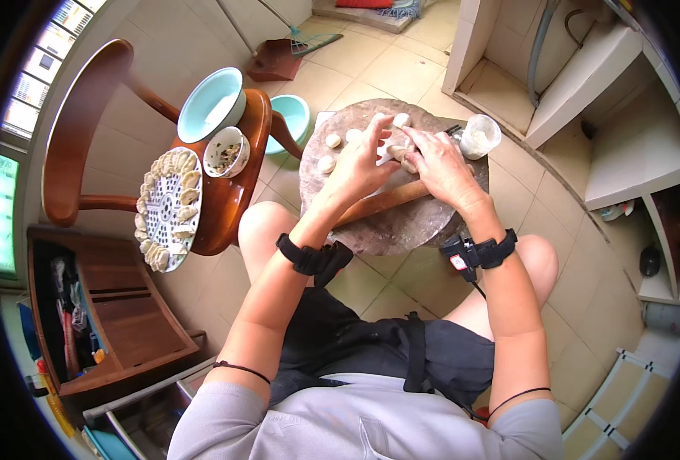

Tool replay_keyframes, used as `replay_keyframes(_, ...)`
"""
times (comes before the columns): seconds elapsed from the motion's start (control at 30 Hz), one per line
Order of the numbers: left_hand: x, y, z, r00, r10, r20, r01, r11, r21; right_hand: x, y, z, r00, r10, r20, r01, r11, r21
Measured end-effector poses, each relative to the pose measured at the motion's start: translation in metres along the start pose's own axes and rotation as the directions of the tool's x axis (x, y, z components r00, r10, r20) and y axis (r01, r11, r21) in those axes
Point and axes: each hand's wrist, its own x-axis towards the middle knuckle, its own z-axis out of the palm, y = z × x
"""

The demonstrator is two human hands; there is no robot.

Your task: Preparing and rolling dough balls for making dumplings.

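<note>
A round wooden board [391, 236], dusted with flour, stands before me. My right hand [443, 164] holds a piece of dough [402, 154] between its thumb and fingers over the board. Close by on the left, my left hand [360, 158] has its fingers apart, with the thumb near the dough; nothing shows in its grasp. A wooden rolling pin [383, 204] lies aslant on the board below both hands. Several small dough pieces, such as one dough ball [333, 140] and another dough ball [402, 120], sit along the far and left parts of the board.
A flour container [480, 137] stands at the board's right. On the wooden chair [225, 215] are a plate of dumplings [167, 201], a bowl of filling [227, 152] and a light-blue basin [210, 106]. A second basin [288, 121] and a dustpan [275, 60] are on the floor.
</note>
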Motion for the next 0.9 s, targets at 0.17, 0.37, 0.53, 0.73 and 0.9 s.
replay_keyframes(0.17, 0.0, -0.012, 0.005, 0.998, 0.014, 0.056, -0.01, 0.997, -0.076, 0.003, 0.0, -0.006, 0.996, 0.08, 0.028, -0.083, 0.989, 0.123)
replay_keyframes(0.37, 0.001, -0.023, -0.001, 0.994, 0.098, 0.056, -0.093, 0.992, -0.091, 0.003, 0.004, -0.007, 0.979, 0.178, 0.098, -0.202, 0.892, 0.404)
replay_keyframes(0.53, 0.003, -0.02, -0.001, 0.993, -0.05, 0.103, 0.09, 0.901, -0.425, 0.003, -0.001, -0.015, 0.952, 0.241, 0.189, -0.291, 0.528, 0.798)
replay_keyframes(0.73, 0.005, -0.018, 0.0, 0.969, -0.078, 0.235, 0.224, 0.683, -0.696, 0.002, -0.012, -0.019, 0.948, 0.273, 0.162, -0.279, 0.472, 0.836)
replay_keyframes(0.9, 0.003, -0.016, -0.008, 0.946, -0.054, 0.321, 0.292, 0.577, -0.763, 0.003, -0.011, -0.028, 0.919, 0.266, 0.292, -0.365, 0.292, 0.884)
